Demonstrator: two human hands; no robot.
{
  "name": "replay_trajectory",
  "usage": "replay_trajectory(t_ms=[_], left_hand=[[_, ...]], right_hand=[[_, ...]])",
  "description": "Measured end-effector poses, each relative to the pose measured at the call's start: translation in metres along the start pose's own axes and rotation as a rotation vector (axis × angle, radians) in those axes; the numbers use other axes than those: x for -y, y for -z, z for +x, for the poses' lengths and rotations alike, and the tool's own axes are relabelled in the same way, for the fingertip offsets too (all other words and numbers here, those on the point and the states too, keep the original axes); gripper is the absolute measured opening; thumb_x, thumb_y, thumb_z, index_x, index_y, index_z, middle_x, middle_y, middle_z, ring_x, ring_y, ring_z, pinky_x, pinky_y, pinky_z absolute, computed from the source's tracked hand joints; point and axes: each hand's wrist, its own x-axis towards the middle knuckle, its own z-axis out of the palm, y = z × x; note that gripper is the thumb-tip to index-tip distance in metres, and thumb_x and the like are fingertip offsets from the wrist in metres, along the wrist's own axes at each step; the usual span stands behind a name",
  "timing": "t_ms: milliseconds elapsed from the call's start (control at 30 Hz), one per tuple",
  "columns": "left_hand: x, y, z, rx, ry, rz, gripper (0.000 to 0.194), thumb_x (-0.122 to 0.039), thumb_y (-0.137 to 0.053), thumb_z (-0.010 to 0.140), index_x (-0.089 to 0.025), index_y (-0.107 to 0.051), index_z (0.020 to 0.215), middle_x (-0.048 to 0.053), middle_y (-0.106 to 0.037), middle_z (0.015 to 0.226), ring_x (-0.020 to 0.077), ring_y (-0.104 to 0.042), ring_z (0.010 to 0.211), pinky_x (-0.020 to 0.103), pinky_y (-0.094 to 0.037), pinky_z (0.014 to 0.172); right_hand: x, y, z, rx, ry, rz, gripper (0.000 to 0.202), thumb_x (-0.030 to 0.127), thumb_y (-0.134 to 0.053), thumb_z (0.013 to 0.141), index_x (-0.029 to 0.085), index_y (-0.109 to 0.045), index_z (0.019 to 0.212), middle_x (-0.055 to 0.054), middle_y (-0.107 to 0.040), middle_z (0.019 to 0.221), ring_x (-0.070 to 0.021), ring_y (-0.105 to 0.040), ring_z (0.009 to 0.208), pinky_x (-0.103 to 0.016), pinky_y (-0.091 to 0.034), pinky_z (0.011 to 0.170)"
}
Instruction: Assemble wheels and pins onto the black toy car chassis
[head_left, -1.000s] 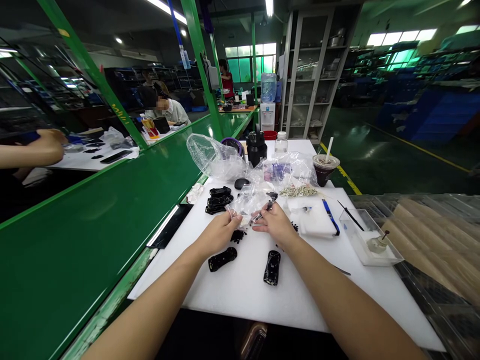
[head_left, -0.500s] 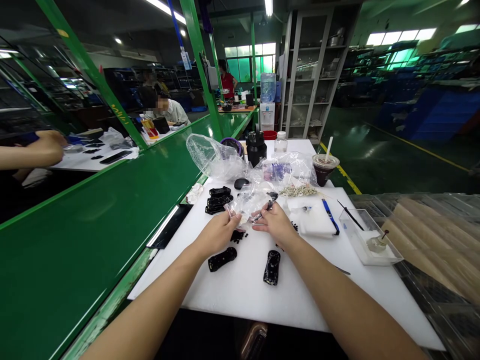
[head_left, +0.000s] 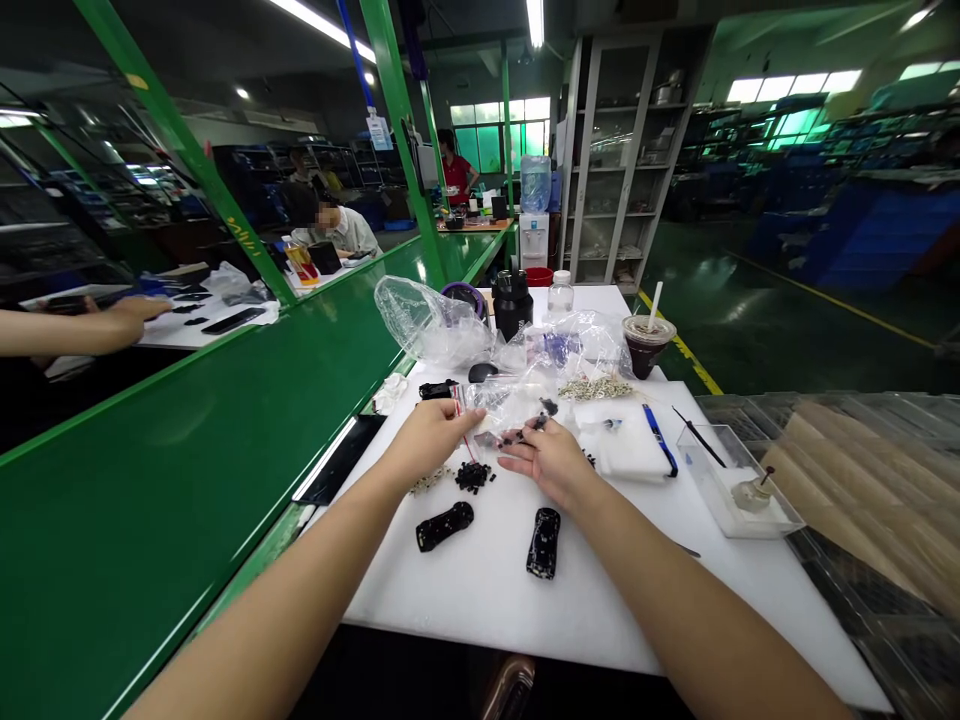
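My left hand (head_left: 429,437) pinches the edge of a clear zip bag (head_left: 480,405) with a red seal line. Small black parts (head_left: 523,434) lie at the fingers of my right hand (head_left: 553,462), close to the bag's mouth; its fingers are partly curled. Below the hands sits a pile of small black pieces (head_left: 474,476), with small pale pieces (head_left: 431,480) to its left, partly behind my left wrist. Two black car-shaped bodies, one tilted on the left (head_left: 445,526) and one on the right (head_left: 544,543), rest on the white tabletop (head_left: 480,600).
Behind the hands are crumpled plastic bags (head_left: 435,325), a black bottle (head_left: 513,305), a lidded cup with straw (head_left: 648,345) and a heap of pale small parts (head_left: 596,388). To the right are a blue cutter (head_left: 660,440) and a clear tray (head_left: 739,490). A green conveyor (head_left: 187,440) runs left.
My left hand has shifted the bag slightly, its red seal now showing. More of the black pile is visible. At left, a co-worker's arm has reached toward the parts on their table.
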Motion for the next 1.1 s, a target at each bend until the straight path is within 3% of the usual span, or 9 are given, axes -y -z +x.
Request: replay_trajectory(t_ms=[167,267,367,467,567,667,833,1000,1100], left_hand=[[-0.034,0.031,0.011,0.026,-0.042,0.097,0.051,-0.066,-0.057,0.078,-0.018,-0.067,0.067,0.0,-0.048,0.051,0.0146,-0.041,0.049,0.028,-0.028,0.05],[-0.057,0.059,0.019,0.018,-0.088,0.202,0.042,-0.06,-0.061,0.075,-0.019,-0.07,0.067,0.0,-0.047,0.049,0.015,-0.04,0.048,0.028,-0.027,0.049],[-0.075,0.087,0.025,0.015,-0.128,0.285,0.028,-0.048,-0.068,0.07,-0.021,-0.074,0.072,0.002,-0.059,0.058,0.0182,-0.052,0.056,0.028,-0.035,0.054],[-0.087,0.105,0.025,0.03,-0.166,0.341,0.018,-0.037,-0.073,0.068,-0.019,-0.071,0.065,0.005,-0.059,0.06,0.0227,-0.059,0.067,0.029,-0.04,0.063],[-0.097,0.106,0.017,0.074,-0.249,0.372,0.015,-0.03,-0.072,0.068,-0.019,-0.067,0.059,0.007,-0.059,0.063,0.0266,-0.062,0.077,0.032,-0.043,0.072],[-0.108,0.096,0.006,0.146,-0.386,0.379,0.022,-0.031,-0.071,0.07,-0.02,-0.063,0.054,0.007,-0.06,0.071,0.0276,-0.062,0.084,0.034,-0.045,0.078],[-0.115,0.083,-0.002,0.213,-0.567,0.374,0.024,-0.039,-0.064,0.08,-0.022,-0.067,0.062,0.005,-0.062,0.074,0.0233,-0.058,0.075,0.034,-0.044,0.078],[-0.104,0.082,0.004,0.187,-0.555,0.305,0.019,-0.037,-0.059,0.085,-0.023,-0.07,0.09,0.004,-0.07,0.084,0.0231,-0.065,0.078,0.03,-0.044,0.07],[-0.101,0.082,0.004,0.214,-0.53,0.276,0.014,-0.034,-0.056,0.087,-0.023,-0.063,0.091,0.003,-0.072,0.088,0.0226,-0.068,0.077,0.028,-0.045,0.065]], right_hand=[[0.002,0.0,-0.006,0.093,-0.044,0.042,0.007,0.019,-0.053,0.099,0.012,-0.053,0.097,-0.009,-0.068,0.098,-0.0213,-0.072,0.093,-0.038,-0.061,0.081],[0.0,0.001,-0.005,0.089,-0.012,-0.005,0.012,0.018,-0.057,0.095,0.013,-0.051,0.104,-0.013,-0.068,0.107,-0.0236,-0.072,0.096,-0.041,-0.061,0.083],[-0.003,0.002,-0.004,0.016,0.13,-0.109,0.042,0.021,-0.062,0.089,0.017,-0.042,0.125,-0.019,-0.056,0.132,-0.0279,-0.067,0.111,-0.046,-0.06,0.086],[-0.005,0.0,-0.011,-0.041,0.393,-0.264,0.061,0.025,-0.066,0.086,0.022,-0.035,0.138,-0.016,-0.041,0.149,-0.0266,-0.05,0.133,-0.047,-0.051,0.105],[-0.005,-0.003,-0.023,-0.032,0.642,-0.411,0.057,0.026,-0.067,0.086,0.024,-0.042,0.138,-0.009,-0.041,0.151,-0.0225,-0.038,0.142,-0.041,-0.035,0.119],[-0.006,-0.004,-0.031,0.008,0.737,-0.506,0.056,0.03,-0.068,0.087,0.023,-0.045,0.138,-0.01,-0.045,0.148,-0.024,-0.041,0.14,-0.04,-0.036,0.117],[-0.008,0.002,-0.02,-0.005,0.689,-0.567,0.049,0.039,-0.064,0.091,0.023,-0.051,0.135,-0.01,-0.063,0.122,-0.0258,-0.06,0.116,-0.042,-0.047,0.104],[-0.011,0.003,-0.011,0.058,0.612,-0.524,0.028,0.044,-0.057,0.094,0.021,-0.059,0.109,-0.006,-0.066,0.098,-0.0188,-0.067,0.078,-0.035,-0.058,0.075],[-0.009,0.003,-0.015,0.103,0.597,-0.528,0.028,0.044,-0.061,0.092,0.021,-0.059,0.109,-0.005,-0.067,0.097,-0.0179,-0.066,0.074,-0.033,-0.057,0.07]])
